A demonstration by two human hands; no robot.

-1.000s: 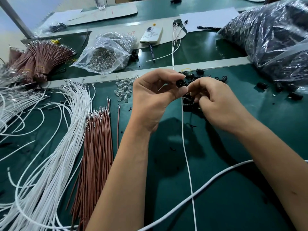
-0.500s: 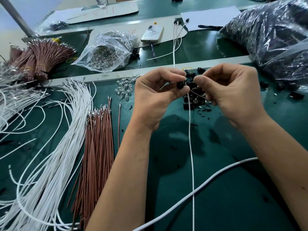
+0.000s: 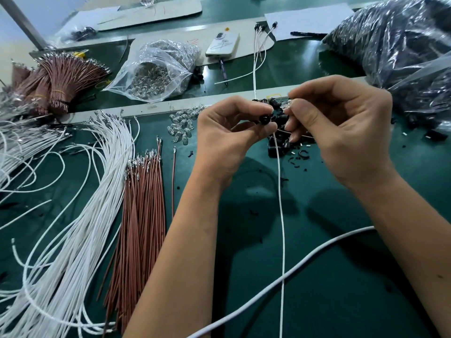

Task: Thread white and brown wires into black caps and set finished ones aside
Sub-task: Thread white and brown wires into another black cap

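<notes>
My left hand (image 3: 229,140) pinches a small black cap (image 3: 264,119) between thumb and forefinger above the green table. My right hand (image 3: 341,132) pinches the clear tip (image 3: 285,106) at the wire ends, just right of the cap. A thin white wire (image 3: 281,203) hangs from the cap straight down toward me, and a brown wire (image 3: 283,131) runs under my right fingers. Behind my hands lies a pile of loose black caps (image 3: 280,145). Finished wired caps (image 3: 262,30) lie at the back centre.
White wires (image 3: 80,215) and brown wires (image 3: 144,211) lie spread at the left, bundled brown wires (image 3: 61,79) behind them. Clear bulbs (image 3: 180,128), a bag of bulbs (image 3: 156,71), a phone (image 3: 222,45), big bags of black parts (image 3: 402,45) and a thick white cable (image 3: 292,272) surround the work area.
My right hand has lifted off the pile of caps and come up level with the left, drawing the wire ends out past the cap. The left hand stays nearly still.
</notes>
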